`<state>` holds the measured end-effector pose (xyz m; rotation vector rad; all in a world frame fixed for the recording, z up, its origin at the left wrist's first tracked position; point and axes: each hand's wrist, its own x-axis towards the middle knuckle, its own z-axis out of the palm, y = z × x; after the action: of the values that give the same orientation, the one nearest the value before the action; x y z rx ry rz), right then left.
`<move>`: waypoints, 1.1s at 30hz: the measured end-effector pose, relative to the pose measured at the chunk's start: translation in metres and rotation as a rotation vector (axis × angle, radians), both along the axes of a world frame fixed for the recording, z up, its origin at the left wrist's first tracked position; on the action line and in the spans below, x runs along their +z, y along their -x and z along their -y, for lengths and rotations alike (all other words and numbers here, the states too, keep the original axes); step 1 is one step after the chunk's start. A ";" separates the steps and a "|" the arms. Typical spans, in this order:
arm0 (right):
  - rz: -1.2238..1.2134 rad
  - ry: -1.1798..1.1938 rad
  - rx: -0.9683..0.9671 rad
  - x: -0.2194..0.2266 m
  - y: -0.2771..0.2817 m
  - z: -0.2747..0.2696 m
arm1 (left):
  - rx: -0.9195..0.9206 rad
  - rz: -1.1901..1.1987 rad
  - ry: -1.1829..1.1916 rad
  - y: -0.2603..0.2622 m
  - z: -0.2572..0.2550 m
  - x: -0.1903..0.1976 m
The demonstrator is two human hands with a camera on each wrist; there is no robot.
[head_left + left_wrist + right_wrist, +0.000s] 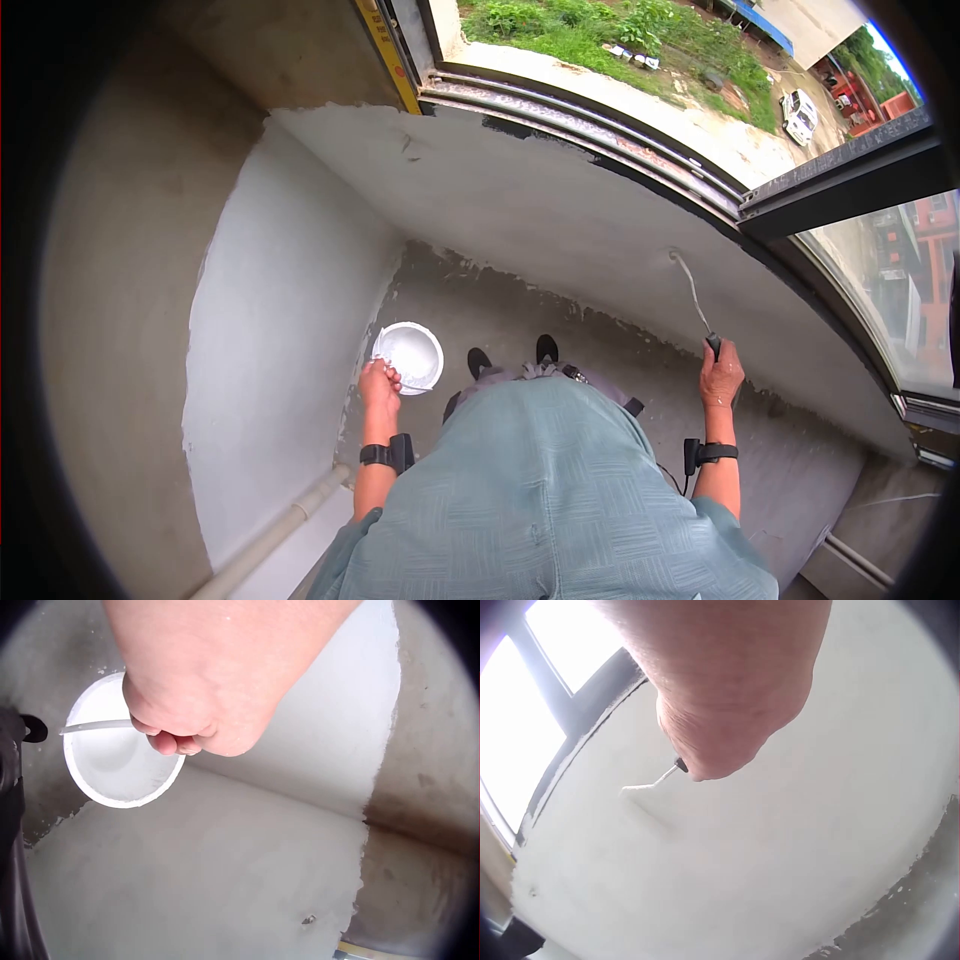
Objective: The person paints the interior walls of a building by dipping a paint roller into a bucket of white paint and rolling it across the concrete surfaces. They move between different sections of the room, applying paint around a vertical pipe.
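My left hand [379, 386] grips the thin handle of a white bucket [428, 378], seen from above with white paint inside. In the left wrist view the curled fingers of the left hand [202, 697] cover part of the bucket's rim [124, 803]. Out to the right, my right hand [721, 376] holds the dark grip of a paint roller [692, 287]. Its bent metal rod reaches to the white-coated wall [560, 215] under the window. In the right wrist view the right hand [727, 735] hides most of the grip, and the roller's head blends into the white wall.
Above the wall runs a dark window frame [600, 150] with an open sash [850, 175]. White coating covers the left wall [275, 300] up to a ragged edge. A pipe [300, 512] lies low at left. My shoes [546, 348] stand on the grey floor [470, 300].
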<state>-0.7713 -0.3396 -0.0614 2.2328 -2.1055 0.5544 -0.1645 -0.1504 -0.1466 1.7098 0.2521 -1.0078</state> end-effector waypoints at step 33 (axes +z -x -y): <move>0.162 -0.028 0.253 0.028 -0.226 0.083 | 0.148 0.025 -0.016 -0.026 -0.089 -0.003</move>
<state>-0.5451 -0.4227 -0.0333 2.5711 -1.9179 0.7448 -0.1386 -0.0618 -0.1494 1.6913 0.3659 -0.8768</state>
